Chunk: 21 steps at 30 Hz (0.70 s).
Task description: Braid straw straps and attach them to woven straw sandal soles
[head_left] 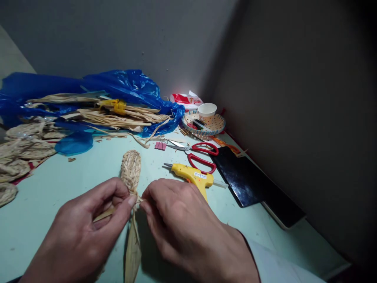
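A small oval piece of braided straw stands out beyond my fingertips over the pale green table. My left hand pinches its lower end between thumb and fingers, with a strip of husk passing through the palm. On the right side of that end, my right hand is closed on a thin strand coming off the braid. A wide dry husk strip hangs down between the two hands. A yellow glue gun lies just beyond my right hand, with red-handled scissors behind it.
Dry husks lie on a blue plastic bag at the back left. Braided pieces are heaped at the left. A woven basket with a white cup, a pink clip and dark flat devices are farther right, beside the wall.
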Tool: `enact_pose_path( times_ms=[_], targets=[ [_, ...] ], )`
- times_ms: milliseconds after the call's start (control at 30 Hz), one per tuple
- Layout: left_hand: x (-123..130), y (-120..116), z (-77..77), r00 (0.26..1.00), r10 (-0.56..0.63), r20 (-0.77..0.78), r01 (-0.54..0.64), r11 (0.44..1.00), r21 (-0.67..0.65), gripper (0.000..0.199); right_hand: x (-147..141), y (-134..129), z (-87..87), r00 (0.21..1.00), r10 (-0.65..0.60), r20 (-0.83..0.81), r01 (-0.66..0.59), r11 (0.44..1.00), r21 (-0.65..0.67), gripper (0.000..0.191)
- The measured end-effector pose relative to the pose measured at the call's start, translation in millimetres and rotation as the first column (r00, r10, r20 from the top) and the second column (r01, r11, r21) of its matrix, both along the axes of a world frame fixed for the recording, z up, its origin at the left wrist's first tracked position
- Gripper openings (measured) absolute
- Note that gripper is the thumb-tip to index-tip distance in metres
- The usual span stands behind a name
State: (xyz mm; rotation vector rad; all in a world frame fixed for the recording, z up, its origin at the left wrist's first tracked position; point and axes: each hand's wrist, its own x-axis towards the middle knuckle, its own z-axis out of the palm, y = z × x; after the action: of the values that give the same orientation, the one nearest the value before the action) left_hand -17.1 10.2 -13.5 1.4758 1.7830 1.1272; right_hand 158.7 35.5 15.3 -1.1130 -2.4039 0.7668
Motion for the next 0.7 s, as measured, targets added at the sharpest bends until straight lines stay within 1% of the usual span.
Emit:
enact_pose_path(
  times_ms=[33, 67, 100, 167, 233, 333, 400, 467, 567, 633, 700],
  targets=[
    [0.6, -0.5, -2.3, 1.000, 0.013, -0.012, -0.012, 1.000, 0.020, 0.021, -0.9, -1.5, 0.5, 1.000, -0.012, 0.017, 0.012, 1.000, 0.013, 0.020],
    [1.4, -1.3, -3.9, 1.000, 0.021, -0.016, -0.021, 0.999, 0.029, 0.020, -1.8, -2.9, 1.5, 0.999, -0.038, 0.025, 0.039, 0.999, -0.002, 0.020],
    [2.5, -2.2, -4.7, 0.999, 0.032, -0.015, -0.032, 0.999, 0.027, 0.019, -2.8, -4.0, 2.7, 0.997, -0.073, 0.024, 0.074, 0.996, -0.046, 0.020],
    [5.8, -4.0, -4.2, 0.998, 0.067, -0.012, -0.067, 0.998, 0.012, 0.017, -5.2, -6.4, 5.1, 0.988, -0.153, -0.006, 0.149, 0.973, -0.177, 0.020],
    [10.0, -5.4, -1.7, 0.995, 0.097, -0.005, -0.097, 0.995, 0.001, 0.015, -8.6, -9.2, 5.9, 0.974, -0.222, -0.056, 0.194, 0.930, -0.313, 0.021],
    [16.9, -6.6, 2.7, 0.982, 0.161, 0.096, -0.157, 0.987, -0.041, 0.012, -14.8, -13.9, 2.7, 0.945, -0.304, -0.121, 0.207, 0.843, -0.497, 0.024],
    [20.5, -7.1, 4.9, 0.959, 0.203, 0.200, -0.190, 0.978, -0.080, 0.010, -18.1, -16.0, -0.3, 0.926, -0.346, -0.149, 0.203, 0.791, -0.577, 0.022],
    [22.3, -7.5, 6.6, 0.935, 0.229, 0.270, -0.199, 0.971, -0.136, 0.011, -19.6, -16.5, -1.9, 0.912, -0.371, -0.173, 0.195, 0.765, -0.613, 0.022],
    [21.7, -7.9, 9.2, 0.936, 0.229, 0.267, -0.185, 0.967, -0.177, 0.016, -19.1, -16.4, -0.6, 0.921, -0.336, -0.200, 0.148, 0.773, -0.617, 0.030],
    [20.7, -8.0, 11.2, 0.942, 0.222, 0.253, -0.181, 0.968, -0.174, 0.016, -18.1, -17.0, 0.6, 0.936, -0.294, -0.193, 0.129, 0.797, -0.590, 0.032],
    [20.2, -7.9, 12.8, 0.933, 0.235, 0.271, -0.192, 0.965, -0.178, 0.013, -16.9, -17.7, 0.0, 0.946, -0.274, -0.175, 0.144, 0.835, -0.531, 0.029]
  ],
)
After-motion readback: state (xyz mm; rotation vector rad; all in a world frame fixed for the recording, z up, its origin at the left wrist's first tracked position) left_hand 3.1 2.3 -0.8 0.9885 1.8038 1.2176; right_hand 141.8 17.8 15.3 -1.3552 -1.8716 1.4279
